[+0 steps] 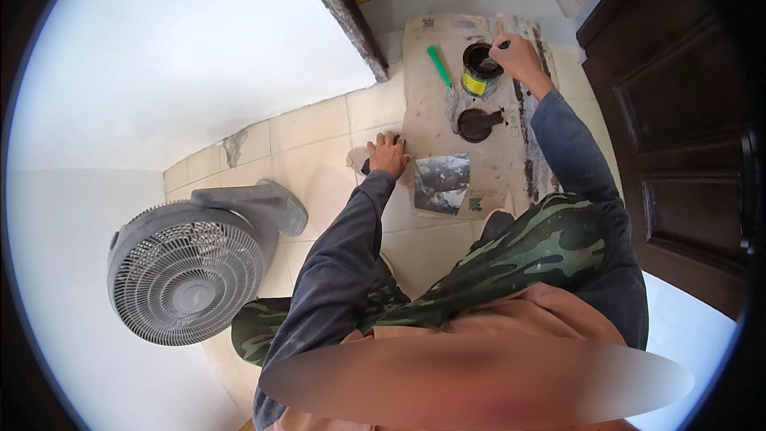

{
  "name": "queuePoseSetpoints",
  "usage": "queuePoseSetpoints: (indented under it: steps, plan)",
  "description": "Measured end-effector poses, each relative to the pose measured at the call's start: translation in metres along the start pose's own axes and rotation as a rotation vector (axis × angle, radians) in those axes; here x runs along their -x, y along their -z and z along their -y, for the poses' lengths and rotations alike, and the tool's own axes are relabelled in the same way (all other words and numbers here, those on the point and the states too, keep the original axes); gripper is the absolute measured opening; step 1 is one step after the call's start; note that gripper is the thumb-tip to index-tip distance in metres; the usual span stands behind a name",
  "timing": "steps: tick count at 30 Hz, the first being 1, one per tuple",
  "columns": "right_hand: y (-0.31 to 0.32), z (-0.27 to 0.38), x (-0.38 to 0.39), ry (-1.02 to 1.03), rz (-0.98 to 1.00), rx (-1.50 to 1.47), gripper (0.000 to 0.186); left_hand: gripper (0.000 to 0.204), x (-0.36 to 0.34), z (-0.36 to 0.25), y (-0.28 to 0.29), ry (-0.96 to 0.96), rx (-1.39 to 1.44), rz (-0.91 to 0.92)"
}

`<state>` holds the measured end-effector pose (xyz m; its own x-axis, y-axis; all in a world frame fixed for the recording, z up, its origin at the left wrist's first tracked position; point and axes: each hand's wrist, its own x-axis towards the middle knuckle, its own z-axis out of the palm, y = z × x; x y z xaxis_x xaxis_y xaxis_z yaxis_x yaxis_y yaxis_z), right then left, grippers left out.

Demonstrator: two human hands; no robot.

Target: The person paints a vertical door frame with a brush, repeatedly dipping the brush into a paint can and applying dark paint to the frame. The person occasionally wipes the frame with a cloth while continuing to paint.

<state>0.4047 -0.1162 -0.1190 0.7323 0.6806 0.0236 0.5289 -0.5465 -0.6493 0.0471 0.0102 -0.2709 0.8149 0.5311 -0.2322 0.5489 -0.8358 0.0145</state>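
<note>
My right hand [520,60] is closed at the rim of a paint can [480,80] with dark brown paint inside. A thin tool dips from its fingers into the can, but its kind is hidden. Left of the can lies a green-handled tool [440,66], its end thin and pale. The paint-smeared round lid [477,124] rests on the cardboard [431,124], nearer me. My left hand [388,154] lies with its fingers spread at the cardboard's left edge, over a dark thing [366,166] that it mostly covers.
A dark, pale-blotched sheet [443,182] lies on the near cardboard. At left a grey fan [191,271] stands on the tiled floor [311,132]. The brown panelled door [678,136] borders the right side. A wall end with dark trim [343,16] juts in beyond my left hand.
</note>
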Motion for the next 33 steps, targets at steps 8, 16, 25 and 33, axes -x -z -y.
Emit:
queuePoseSetpoints:
  steps: [8,16,25,33]
  plan:
    - [0.014,-0.026,0.022,0.180,-0.052,-0.166,0.020,0.064,-0.006,-0.002,-0.006,0.102,0.023,0.061]
    - [0.027,-0.030,0.023,0.260,0.022,-0.158,0.014,0.059,-0.004,0.005,0.049,-0.020,0.155,-0.029]
    - [0.028,-0.042,0.035,0.458,0.230,-0.180,0.022,0.053,0.101,0.029,0.258,-0.353,0.221,0.256]
    - [0.039,-0.052,0.040,0.337,0.173,-0.290,0.019,0.059,0.224,0.040,0.307,-0.148,0.290,0.291]
